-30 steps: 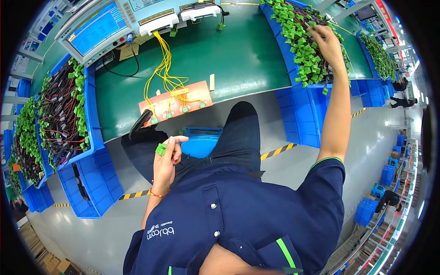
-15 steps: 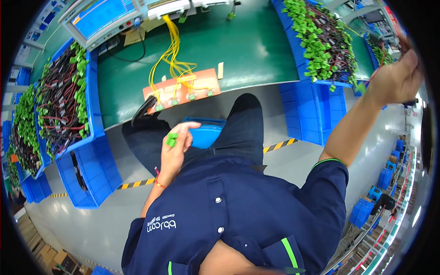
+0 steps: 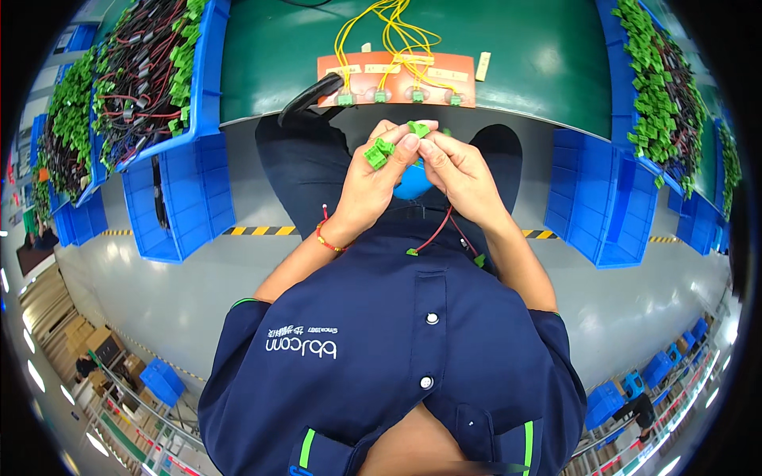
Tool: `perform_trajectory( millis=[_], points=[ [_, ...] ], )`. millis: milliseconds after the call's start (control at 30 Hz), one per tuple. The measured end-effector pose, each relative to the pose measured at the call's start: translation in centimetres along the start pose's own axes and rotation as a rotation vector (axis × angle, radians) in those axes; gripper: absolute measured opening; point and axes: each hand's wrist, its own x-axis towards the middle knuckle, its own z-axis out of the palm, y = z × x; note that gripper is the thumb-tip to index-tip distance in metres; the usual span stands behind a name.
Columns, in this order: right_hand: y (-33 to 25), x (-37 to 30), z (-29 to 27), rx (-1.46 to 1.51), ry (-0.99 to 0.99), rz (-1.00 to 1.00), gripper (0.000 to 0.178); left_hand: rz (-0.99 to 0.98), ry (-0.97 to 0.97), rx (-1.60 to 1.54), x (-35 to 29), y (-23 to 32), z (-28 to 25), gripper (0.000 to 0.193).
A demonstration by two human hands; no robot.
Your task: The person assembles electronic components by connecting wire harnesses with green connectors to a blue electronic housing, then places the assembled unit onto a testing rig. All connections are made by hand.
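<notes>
My left hand [image 3: 367, 184] is closed, with a loose green plug connector [image 3: 379, 154] resting at its fingers. My right hand [image 3: 464, 176] meets it fingertip to fingertip over my lap. Between the two sets of fingers sits another green connector [image 3: 417, 128], and both hands pinch about it. A red and black wire harness [image 3: 436, 233] hangs below my right hand, small green connectors at its lower ends. Just beyond the hands, an orange board [image 3: 361, 82] lies at the bench's front edge. Yellow wires run into its row of green sockets.
Blue bins full of green-ended harnesses flank the green bench [image 3: 524, 47], one bin [image 3: 208, 75] on the left and one [image 3: 627, 103] on the right. Further blue bins [image 3: 181, 194] stand below. A black handle-like object [image 3: 311, 97] lies against the board's left end.
My right hand has come from the right-hand bin to my left hand, bringing a wire harness. My left hand has risen toward the board. The whole view has swung rightward.
</notes>
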Motion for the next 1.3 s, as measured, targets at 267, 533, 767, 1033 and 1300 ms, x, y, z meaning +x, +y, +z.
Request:
perform_trajectory(
  millis=[267, 533, 767, 1033, 1300],
  points=[
    [1.8, 0.7, 1.9, -0.426, 0.153, -0.221, 0.024, 0.012, 0.106, 0.054, -0.8, -1.0, -1.2, 0.028],
    [1.8, 0.7, 2.1, -0.912, 0.204, -0.420, 0.020, -0.033, 0.153, -0.270, -0.5, -1.2, -2.4, 0.030],
    [2.9, -1.2, 0.6, -0.691, 0.071, -0.155, 0.025, -0.047, 0.205, -0.413, 0.2, -2.1, -4.9, 0.042],
    [2.7, -0.6, 0.4, -0.051, 0.038, 0.049, 0.015, -0.054, 0.106, -0.548, 0.7, -2.4, -5.4, 0.051],
    [1.6, 0.0, -0.5, 0.433, 0.179, -0.052, 0.028, -0.026, 0.046, -0.927, 1.2, -3.8, -4.3, 0.048]
  ],
)
